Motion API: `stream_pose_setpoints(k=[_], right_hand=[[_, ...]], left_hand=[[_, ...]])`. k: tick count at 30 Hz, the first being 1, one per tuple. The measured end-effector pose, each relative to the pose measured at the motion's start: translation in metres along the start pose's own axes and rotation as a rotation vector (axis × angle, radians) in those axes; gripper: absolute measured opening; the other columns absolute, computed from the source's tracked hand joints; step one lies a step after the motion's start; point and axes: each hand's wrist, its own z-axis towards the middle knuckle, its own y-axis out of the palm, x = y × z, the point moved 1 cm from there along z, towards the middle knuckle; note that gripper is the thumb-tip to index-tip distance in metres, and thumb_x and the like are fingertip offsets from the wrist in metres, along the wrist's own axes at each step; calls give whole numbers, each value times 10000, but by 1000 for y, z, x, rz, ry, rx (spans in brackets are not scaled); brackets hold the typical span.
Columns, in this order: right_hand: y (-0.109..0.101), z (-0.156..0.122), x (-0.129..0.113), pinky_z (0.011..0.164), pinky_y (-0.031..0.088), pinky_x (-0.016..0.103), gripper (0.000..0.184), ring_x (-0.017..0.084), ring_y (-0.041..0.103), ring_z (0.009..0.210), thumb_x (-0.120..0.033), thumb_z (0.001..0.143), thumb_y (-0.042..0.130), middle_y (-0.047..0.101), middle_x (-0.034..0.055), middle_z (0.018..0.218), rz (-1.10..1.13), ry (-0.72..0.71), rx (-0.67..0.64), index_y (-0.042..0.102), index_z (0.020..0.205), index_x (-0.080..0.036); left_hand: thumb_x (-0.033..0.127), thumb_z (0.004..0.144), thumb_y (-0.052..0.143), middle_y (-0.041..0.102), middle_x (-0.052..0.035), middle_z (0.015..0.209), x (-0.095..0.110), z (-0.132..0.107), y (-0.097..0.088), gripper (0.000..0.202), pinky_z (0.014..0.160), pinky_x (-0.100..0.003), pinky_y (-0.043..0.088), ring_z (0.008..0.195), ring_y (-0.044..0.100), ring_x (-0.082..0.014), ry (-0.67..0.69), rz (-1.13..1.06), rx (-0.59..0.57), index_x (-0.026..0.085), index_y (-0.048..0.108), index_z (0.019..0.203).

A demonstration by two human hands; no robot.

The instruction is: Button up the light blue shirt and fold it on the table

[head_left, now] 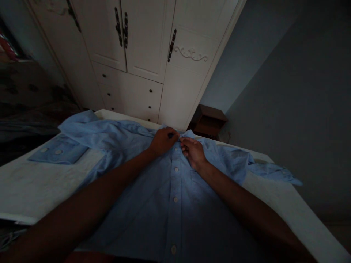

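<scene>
A light blue button-up shirt [148,204] lies front side up with its sleeves spread to both sides. Several pale buttons run down its middle placket. At the collar end, my left hand [163,140] pinches the cloth between thumb and fingers. My right hand [192,149] is closed on the same spot from the other side, fingertips almost meeting those of the left. Whatever sits between the fingertips is too small and dark to make out. The left cuff [59,149], with two buttons showing, rests flat on the table.
The shirt lies on a white table [41,186]. Beyond its far edge stands a white wardrobe [142,40] with dark handles and drawers. A brown wooden cabinet [210,118] is by the grey wall at the right. Dark cloth [30,124] lies at the left.
</scene>
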Motion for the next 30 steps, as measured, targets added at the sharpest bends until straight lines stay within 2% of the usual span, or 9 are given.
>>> stream_pose_setpoints(k=[8, 12, 18, 25, 30], right_hand=[[2, -3, 5, 375, 269, 174, 151, 55, 445, 451, -278, 597, 686, 564, -43, 556, -52, -107, 6, 625, 679, -166], [4, -5, 7, 381, 296, 179, 128, 62, 462, 459, -277, 619, 658, 579, -38, 577, -90, -134, 27, 622, 687, -176], [4, -6, 9, 384, 336, 181, 120, 68, 474, 463, -287, 645, 646, 585, -33, 587, -185, -162, 29, 621, 693, -180], [4, -6, 13, 348, 355, 179, 123, 72, 471, 453, -313, 716, 620, 563, -39, 599, -286, -247, -19, 609, 718, -190], [2, -5, 13, 348, 359, 193, 172, 85, 478, 437, -373, 753, 630, 545, -47, 593, -377, -269, -36, 585, 753, -207]], left_hand=[[254, 808, 550, 730, -56, 871, -2, 0, -1, 186, 838, -306, 495, 826, 661, -175, 48, 20, -4, 160, 711, 824], [283, 804, 567, 728, -44, 874, -6, 3, -6, 181, 844, -306, 492, 827, 656, -171, 96, -16, -63, 174, 709, 827], [288, 783, 572, 712, -29, 820, -14, 7, -12, 180, 771, -279, 486, 774, 640, -160, 64, -17, -170, 165, 699, 815], [276, 771, 535, 685, -29, 771, -17, 8, -13, 195, 682, -257, 466, 732, 621, -152, 53, -31, -230, 148, 682, 782], [319, 781, 550, 705, -43, 775, -21, 9, -13, 222, 682, -252, 472, 732, 635, -152, 17, -76, -255, 147, 690, 778]])
